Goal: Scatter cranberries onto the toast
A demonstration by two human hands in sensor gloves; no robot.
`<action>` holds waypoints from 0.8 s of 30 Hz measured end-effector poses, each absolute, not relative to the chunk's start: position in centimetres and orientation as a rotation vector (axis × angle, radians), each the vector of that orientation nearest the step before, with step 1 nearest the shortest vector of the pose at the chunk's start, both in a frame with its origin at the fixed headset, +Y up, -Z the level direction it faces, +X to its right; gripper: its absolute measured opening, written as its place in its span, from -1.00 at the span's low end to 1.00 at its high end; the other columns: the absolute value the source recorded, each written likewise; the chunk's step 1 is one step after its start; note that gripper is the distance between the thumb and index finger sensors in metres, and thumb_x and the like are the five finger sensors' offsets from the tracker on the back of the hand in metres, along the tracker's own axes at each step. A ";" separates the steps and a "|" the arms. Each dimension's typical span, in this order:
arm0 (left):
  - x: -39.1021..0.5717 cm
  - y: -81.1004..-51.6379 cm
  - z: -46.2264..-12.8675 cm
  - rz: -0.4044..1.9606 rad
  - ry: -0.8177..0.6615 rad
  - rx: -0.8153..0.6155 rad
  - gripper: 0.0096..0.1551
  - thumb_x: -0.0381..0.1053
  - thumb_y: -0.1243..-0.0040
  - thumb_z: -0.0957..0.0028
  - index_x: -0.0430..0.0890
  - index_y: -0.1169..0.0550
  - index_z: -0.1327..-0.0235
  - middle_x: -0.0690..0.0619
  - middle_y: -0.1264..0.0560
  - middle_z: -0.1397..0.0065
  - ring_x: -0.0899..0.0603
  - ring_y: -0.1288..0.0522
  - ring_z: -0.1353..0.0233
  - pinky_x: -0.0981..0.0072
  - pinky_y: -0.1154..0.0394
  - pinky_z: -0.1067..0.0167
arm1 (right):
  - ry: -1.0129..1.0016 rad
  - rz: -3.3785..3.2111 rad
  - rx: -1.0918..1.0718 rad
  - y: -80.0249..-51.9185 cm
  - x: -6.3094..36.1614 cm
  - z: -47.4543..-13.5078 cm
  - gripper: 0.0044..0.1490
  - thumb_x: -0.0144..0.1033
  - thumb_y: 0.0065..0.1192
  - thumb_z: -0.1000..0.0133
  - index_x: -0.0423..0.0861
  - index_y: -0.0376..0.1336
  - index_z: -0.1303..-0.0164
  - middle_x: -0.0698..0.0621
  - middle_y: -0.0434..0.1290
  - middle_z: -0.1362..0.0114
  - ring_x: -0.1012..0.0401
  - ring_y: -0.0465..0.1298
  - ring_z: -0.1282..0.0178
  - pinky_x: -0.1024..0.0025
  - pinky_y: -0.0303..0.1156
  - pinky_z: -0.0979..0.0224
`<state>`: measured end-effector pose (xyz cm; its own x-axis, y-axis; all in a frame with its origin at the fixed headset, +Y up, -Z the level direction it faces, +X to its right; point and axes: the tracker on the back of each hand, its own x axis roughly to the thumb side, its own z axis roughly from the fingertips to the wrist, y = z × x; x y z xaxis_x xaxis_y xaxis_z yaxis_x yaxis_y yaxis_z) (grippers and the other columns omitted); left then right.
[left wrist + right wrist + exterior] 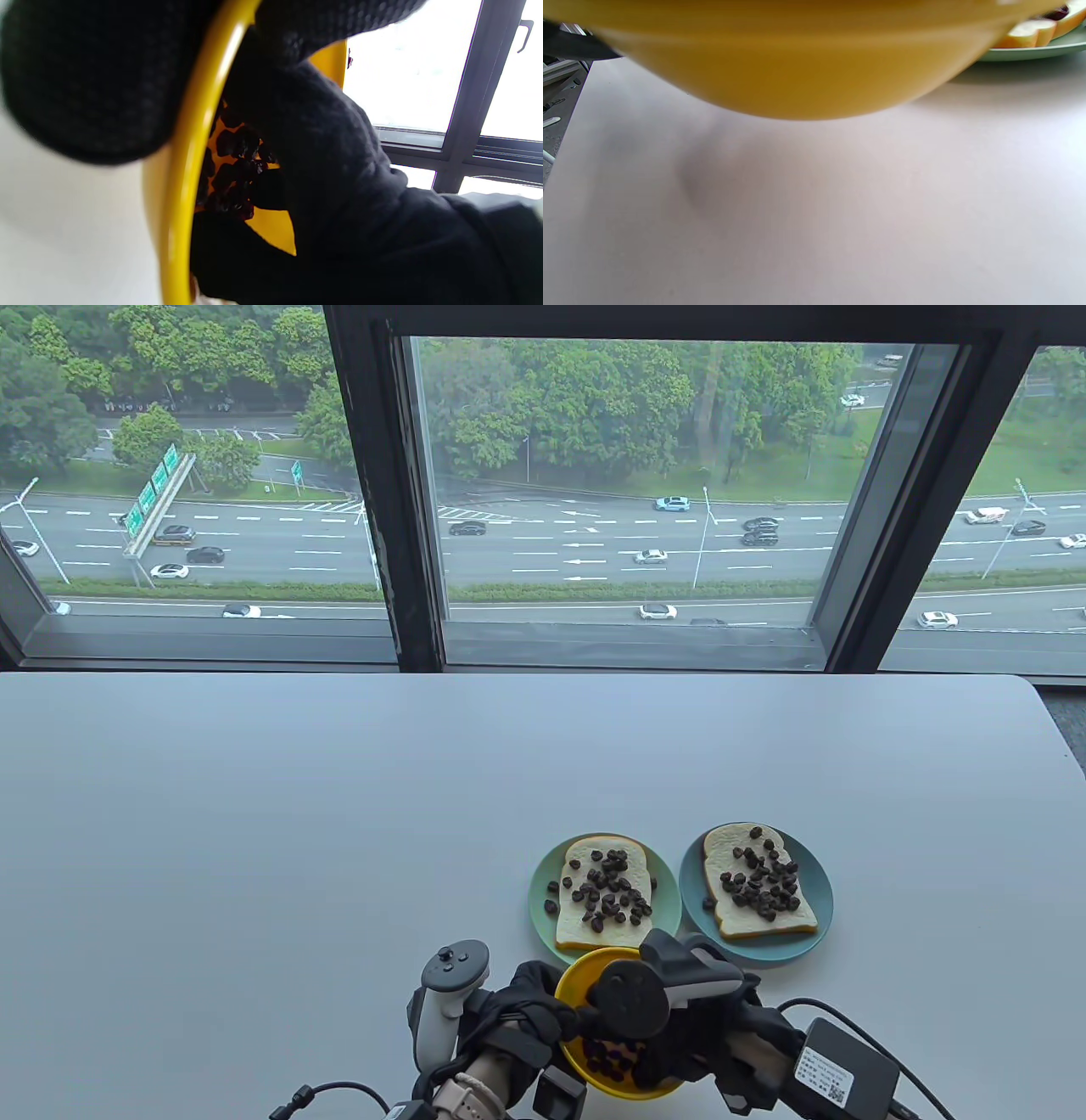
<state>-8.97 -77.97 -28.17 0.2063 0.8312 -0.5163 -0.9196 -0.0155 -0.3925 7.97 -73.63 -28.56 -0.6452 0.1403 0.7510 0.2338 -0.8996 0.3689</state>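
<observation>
A yellow bowl (585,971) of dark cranberries (612,1056) is at the near edge. My left hand (526,1010) grips its left rim; in the left wrist view my thumb (93,76) lies over the rim (186,169). In the right wrist view the bowl (797,76) hangs above the table over its shadow. My right hand (624,1052) reaches into the bowl, its fingers (267,190) closed around some cranberries (233,169). Behind the bowl, the left toast (604,891) and the right toast (759,882) each carry many cranberries.
The left toast lies on a green plate (540,891), the right one on a blue plate (821,891), both just beyond the bowl. The green plate's edge (1031,51) shows in the right wrist view. A black box (844,1069) with cables sits by my right wrist.
</observation>
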 end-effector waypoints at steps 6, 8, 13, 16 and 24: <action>-8.9 -78.0 -28.0 1.377 0.147 -0.756 -0.31 -0.27 -0.25 0.18 -0.10 -0.20 -0.19 -0.31 -0.30 -0.01 -0.34 -0.44 0.25 0.13 -0.77 0.59 | -0.298 -2.830 -1.308 -73.8 7.4 -27.3 -0.37 -0.10 0.31 0.24 0.21 0.22 -0.08 0.05 0.26 -0.35 0.06 0.44 -0.22 0.39 0.62 -0.06; -8.8 -78.0 -27.9 1.373 0.145 -0.758 -0.31 -0.26 -0.25 0.18 -0.09 -0.20 -0.19 -0.30 -0.30 -0.01 -0.34 -0.44 0.25 0.13 -0.77 0.59 | -0.234 -2.842 -1.311 -73.8 7.3 -27.1 -0.44 -0.16 0.35 0.26 0.19 0.28 0.02 0.03 0.33 -0.28 0.09 0.52 -0.10 0.50 0.65 0.02; -8.7 -78.1 -27.9 1.382 0.152 -0.764 -0.31 -0.26 -0.25 0.17 -0.09 -0.19 -0.19 -0.30 -0.30 -0.02 -0.34 -0.43 0.24 0.13 -0.77 0.58 | -0.150 -2.812 -1.297 -73.8 7.2 -26.7 -0.58 -0.19 0.38 0.26 0.21 0.35 0.19 0.05 0.42 -0.17 0.25 0.62 0.11 0.70 0.72 0.21; -8.6 -78.0 -27.9 1.394 0.150 -0.764 -0.31 -0.26 -0.24 0.17 -0.09 -0.19 -0.20 -0.30 -0.30 -0.02 -0.34 -0.43 0.24 0.13 -0.77 0.57 | -0.125 -2.806 -1.300 -73.6 7.3 -26.8 -0.61 -0.21 0.42 0.28 0.22 0.37 0.25 0.07 0.45 -0.13 0.26 0.64 0.15 0.71 0.74 0.25; -8.9 -78.2 -28.1 1.372 0.168 -0.775 -0.32 -0.24 -0.22 0.14 -0.06 -0.17 -0.21 -0.27 -0.31 -0.04 -0.30 -0.46 0.23 0.19 -0.77 0.55 | -0.043 -2.861 -1.288 -72.2 8.1 -27.3 -0.62 -0.22 0.45 0.33 0.22 0.41 0.32 0.11 0.49 -0.09 0.27 0.66 0.19 0.72 0.75 0.30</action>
<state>-8.88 -78.19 -28.12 0.2289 0.8130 -0.5354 -0.9181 -0.0025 -0.3963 8.05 -72.19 -27.33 -0.6631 0.0077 0.7485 0.0146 -0.9996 0.0232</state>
